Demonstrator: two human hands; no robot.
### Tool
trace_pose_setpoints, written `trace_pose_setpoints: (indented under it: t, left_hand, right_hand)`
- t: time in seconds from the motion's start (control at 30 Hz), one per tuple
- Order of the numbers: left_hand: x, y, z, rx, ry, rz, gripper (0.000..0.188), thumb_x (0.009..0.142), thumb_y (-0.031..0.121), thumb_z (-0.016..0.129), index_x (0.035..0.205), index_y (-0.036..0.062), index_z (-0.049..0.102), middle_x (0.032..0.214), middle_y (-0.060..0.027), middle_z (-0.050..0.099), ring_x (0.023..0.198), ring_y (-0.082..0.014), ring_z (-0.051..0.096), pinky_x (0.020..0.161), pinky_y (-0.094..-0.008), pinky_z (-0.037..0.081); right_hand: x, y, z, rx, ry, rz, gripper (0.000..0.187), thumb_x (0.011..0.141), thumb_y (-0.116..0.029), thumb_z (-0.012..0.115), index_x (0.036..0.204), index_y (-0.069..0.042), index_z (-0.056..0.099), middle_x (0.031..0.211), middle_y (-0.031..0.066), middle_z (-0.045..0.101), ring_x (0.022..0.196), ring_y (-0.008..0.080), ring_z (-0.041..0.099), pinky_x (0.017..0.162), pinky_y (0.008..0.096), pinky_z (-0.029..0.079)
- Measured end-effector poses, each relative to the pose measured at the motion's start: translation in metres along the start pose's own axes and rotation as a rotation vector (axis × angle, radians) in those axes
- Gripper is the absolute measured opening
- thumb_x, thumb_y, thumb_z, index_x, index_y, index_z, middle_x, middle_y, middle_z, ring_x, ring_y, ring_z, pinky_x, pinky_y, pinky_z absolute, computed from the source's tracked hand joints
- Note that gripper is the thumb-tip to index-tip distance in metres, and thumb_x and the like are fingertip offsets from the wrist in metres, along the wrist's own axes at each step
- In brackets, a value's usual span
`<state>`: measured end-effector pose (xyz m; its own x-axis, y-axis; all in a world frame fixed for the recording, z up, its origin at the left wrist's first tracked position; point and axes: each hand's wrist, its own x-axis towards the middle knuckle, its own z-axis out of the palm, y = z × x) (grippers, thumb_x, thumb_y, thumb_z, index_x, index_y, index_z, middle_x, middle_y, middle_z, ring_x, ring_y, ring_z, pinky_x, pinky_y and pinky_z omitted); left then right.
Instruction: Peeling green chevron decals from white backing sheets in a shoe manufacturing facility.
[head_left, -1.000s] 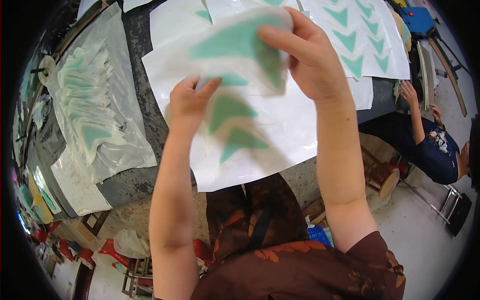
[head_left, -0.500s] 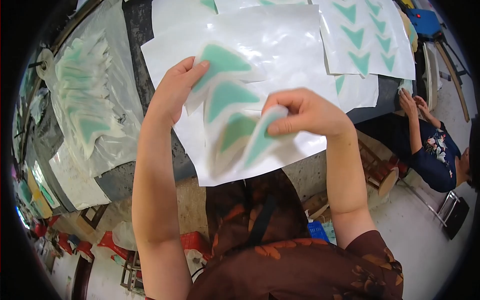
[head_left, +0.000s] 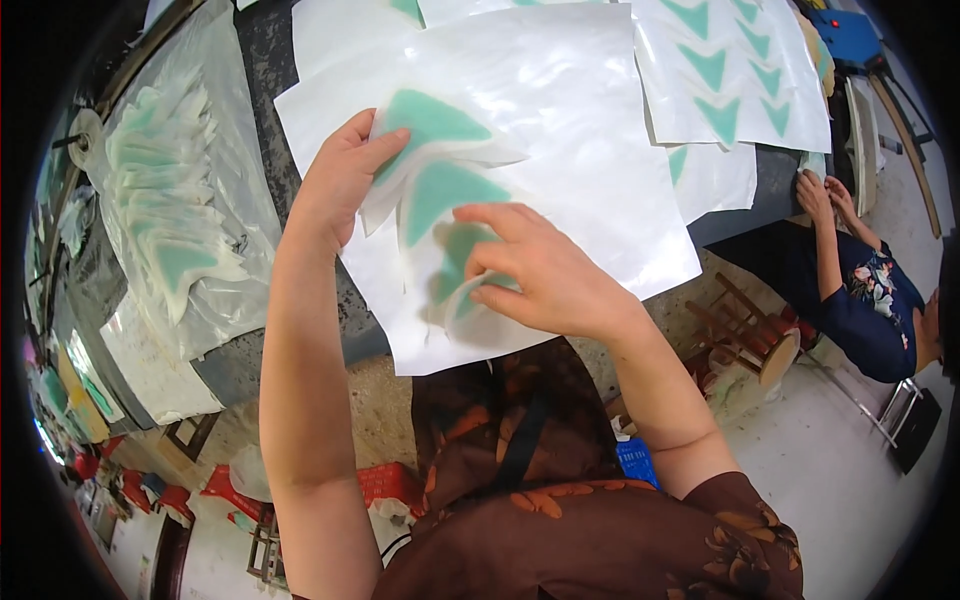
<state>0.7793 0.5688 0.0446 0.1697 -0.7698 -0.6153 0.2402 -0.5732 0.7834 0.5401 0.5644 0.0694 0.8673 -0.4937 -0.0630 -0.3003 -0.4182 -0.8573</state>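
Note:
A large white glossy sheet [head_left: 580, 130] lies on the table before me, with pale-bordered green V-shaped patches in a column on it. My left hand [head_left: 350, 165] is closed on the left edge of a small stack of them, thumb on the top green patch [head_left: 430, 117]. Just below that lies a second green patch [head_left: 450, 195]. Over a third green patch [head_left: 455, 250], lowest in the column, my right hand [head_left: 545, 270] reaches in from the right. Its index finger lies stretched across the patch, while thumb and middle finger pinch its curled near edge, partly hidden.
On the left, a clear plastic sheet [head_left: 225, 300] bears a fanned pile of similar patches [head_left: 165, 180]. Another white sheet with green patches [head_left: 705, 65] lies far right. A co-worker [head_left: 870, 290] works at the table's right end, near a wooden stool [head_left: 765, 360].
My right hand has moved left and brought the folded patch down over the column's lower end, its index finger now stretched out. My left hand keeps its hold, shifted slightly left.

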Motion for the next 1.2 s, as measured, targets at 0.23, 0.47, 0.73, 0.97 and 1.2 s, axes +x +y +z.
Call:
trace_pose_setpoints:
  t: [0.23,0.47,0.73,0.97,1.2]
  left_hand:
    - [0.001,0.007,0.006,-0.04,0.029,-0.007,0.027,0.089,0.02,0.066,0.11,0.0029,0.063,0.099,-0.0043,0.067,0.085,-0.0113,0.062,0.076,-0.0258,0.05]
    - [-0.003,0.01,0.0,-0.203,-0.013,0.003,0.03,0.091,0.022,0.065,0.113,0.0032,0.061,0.103,-0.0053,0.066,0.091,-0.0125,0.062,0.082,-0.027,0.05]
    - [-0.005,0.015,0.001,-0.166,-0.163,-0.001,0.032,0.097,0.023,0.056,0.123,0.0035,0.057,0.111,-0.0038,0.064,0.098,-0.0094,0.061,0.087,-0.0235,0.049]
    - [-0.01,0.014,0.008,-0.175,-0.071,0.056,0.04,0.098,0.033,0.052,0.122,0.0013,0.057,0.114,-0.006,0.063,0.1,-0.0116,0.058,0.089,-0.025,0.046]
    - [-0.012,0.016,0.009,-0.19,-0.14,0.015,0.036,0.094,0.022,0.06,0.123,0.0006,0.056,0.112,-0.007,0.063,0.098,-0.0118,0.06,0.087,-0.0257,0.048]
  right_hand:
    - [0.02,0.006,0.0,-0.07,0.075,-0.078,0.013,0.077,-0.012,0.069,0.085,-0.006,0.062,0.137,0.0177,0.046,0.125,0.0372,0.043,0.102,0.0408,0.038]
    - [0.022,0.02,-0.037,0.196,0.3,0.212,0.015,0.078,-0.019,0.071,0.086,-0.008,0.065,0.139,0.0171,0.043,0.125,0.0353,0.042,0.104,0.0428,0.036]
    - [0.069,0.013,-0.056,0.177,0.274,0.129,0.029,0.078,-0.024,0.07,0.091,0.001,0.064,0.135,0.0162,0.048,0.121,0.0309,0.048,0.092,0.0366,0.047]
    - [0.1,0.02,-0.045,0.225,0.262,0.227,0.027,0.078,-0.022,0.071,0.094,0.0,0.067,0.134,0.011,0.05,0.113,0.0242,0.053,0.09,0.0342,0.046]
    - [0.105,0.028,-0.032,0.305,0.337,0.266,0.033,0.077,-0.023,0.073,0.1,0.0,0.066,0.132,0.011,0.05,0.117,0.0243,0.051,0.09,0.0328,0.046]
